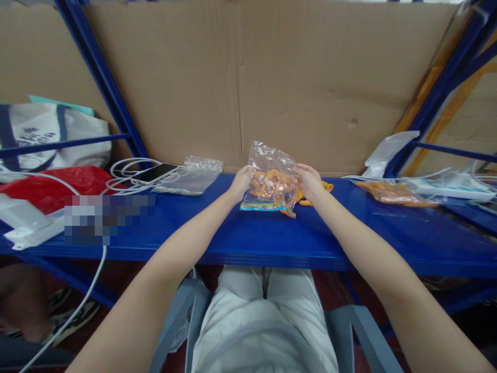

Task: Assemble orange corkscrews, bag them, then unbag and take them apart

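Note:
A clear plastic bag [272, 178] with several small orange pieces inside is held up over the blue table, a colourful printed strip along its lower edge. My left hand [241, 182] pinches its left side. On the opposite side my right hand [309, 181] is closed on the bag's edge. Loose orange pieces [326, 186] lie on the table just behind and beside my right hand; their exact kind is too small to make out. The bag and fingers partly hide them.
The blue table [248, 233] backs onto cardboard. Left are flat clear bags [202, 173], a phone [157, 172], white cables, a red bag [73, 184] and a white power strip [34, 230]. Rightward lie a filled orange bag [394, 193] and another white strip [458, 189]. Blue posts frame both sides.

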Demonstrator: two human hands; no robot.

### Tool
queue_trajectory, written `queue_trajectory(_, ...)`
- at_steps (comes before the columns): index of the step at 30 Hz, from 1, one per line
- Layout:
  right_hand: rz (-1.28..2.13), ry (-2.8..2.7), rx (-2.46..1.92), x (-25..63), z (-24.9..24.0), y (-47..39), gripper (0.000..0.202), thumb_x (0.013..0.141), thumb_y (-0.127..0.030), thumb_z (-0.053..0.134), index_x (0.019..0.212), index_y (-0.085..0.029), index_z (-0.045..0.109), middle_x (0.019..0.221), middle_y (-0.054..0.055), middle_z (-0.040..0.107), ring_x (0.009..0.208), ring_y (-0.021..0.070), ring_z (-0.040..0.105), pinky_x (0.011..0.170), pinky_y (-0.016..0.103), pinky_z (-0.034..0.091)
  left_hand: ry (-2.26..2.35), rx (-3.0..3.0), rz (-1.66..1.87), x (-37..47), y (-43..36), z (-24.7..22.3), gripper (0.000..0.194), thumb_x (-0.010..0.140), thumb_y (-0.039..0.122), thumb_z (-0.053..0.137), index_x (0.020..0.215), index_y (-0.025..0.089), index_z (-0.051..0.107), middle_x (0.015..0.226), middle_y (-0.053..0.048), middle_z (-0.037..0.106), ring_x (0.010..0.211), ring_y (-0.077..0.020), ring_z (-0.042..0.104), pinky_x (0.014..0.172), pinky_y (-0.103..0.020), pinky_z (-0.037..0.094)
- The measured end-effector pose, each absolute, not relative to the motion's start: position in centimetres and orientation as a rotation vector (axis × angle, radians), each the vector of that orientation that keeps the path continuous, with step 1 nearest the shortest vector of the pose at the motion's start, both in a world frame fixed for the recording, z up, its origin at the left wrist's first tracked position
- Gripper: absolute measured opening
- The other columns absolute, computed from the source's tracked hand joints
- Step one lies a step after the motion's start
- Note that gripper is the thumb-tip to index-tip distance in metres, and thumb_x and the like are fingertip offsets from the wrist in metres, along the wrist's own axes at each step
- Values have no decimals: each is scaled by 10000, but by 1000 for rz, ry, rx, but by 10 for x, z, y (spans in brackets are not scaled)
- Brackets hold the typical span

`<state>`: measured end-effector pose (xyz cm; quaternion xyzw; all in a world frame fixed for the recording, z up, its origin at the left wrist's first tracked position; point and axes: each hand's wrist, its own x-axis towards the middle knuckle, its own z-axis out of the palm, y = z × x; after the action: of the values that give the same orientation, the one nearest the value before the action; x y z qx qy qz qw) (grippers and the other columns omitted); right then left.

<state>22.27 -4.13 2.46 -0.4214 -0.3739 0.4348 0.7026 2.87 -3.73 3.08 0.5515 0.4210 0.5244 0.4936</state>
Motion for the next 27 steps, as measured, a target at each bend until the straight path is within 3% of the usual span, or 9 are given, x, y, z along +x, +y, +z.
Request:
queue_trajectory(10, 788, -1052, -1005, 221, 19, -34, 295, 598, -99, 629, 848, -227, 536, 665, -70, 590, 647, 116, 578, 611, 243, 474, 1057, 1339, 1356, 28, -33, 29, 155, 981, 280, 453, 1037, 173, 549, 657, 23, 640, 350, -88, 523, 392, -180, 367)
queue_trajectory(17, 827, -1031, -982, 218, 19, -36, 325, 572, -81, 644, 839, -224, 528, 618, -102, 550, 598, 100, 554, 574, 220, 455, 1037, 1292, 1424, 24, -32, 32, 255, 1019, 208, 339, 972, 151, 583, 644, 12, 651, 370, -82, 518, 420, -186, 359)
queue_trajectory(22, 840, -927, -980, 220, 22, -37, 282, 621, -93, 688, 820, -227, 540, 637, -85, 561, 558, 96, 515, 508, 211, 411, 1012, 1330, 1436, 23, -29, 31, 305, 1055, 291, 312, 974, 164, 578, 555, 36, 599, 327, -79, 450, 405, -190, 336)
queue_trajectory(27, 980, -893, -951, 221, 21, -38, 204, 719, -240, 756, 751, -223, 555, 647, -46, 598, 540, 104, 515, 467, 214, 414, 1064, 1393, 1468, 22, -28, 30, 324, 1063, 344, 299, 999, 191, 577, 449, 74, 484, 285, -71, 346, 360, -173, 236)
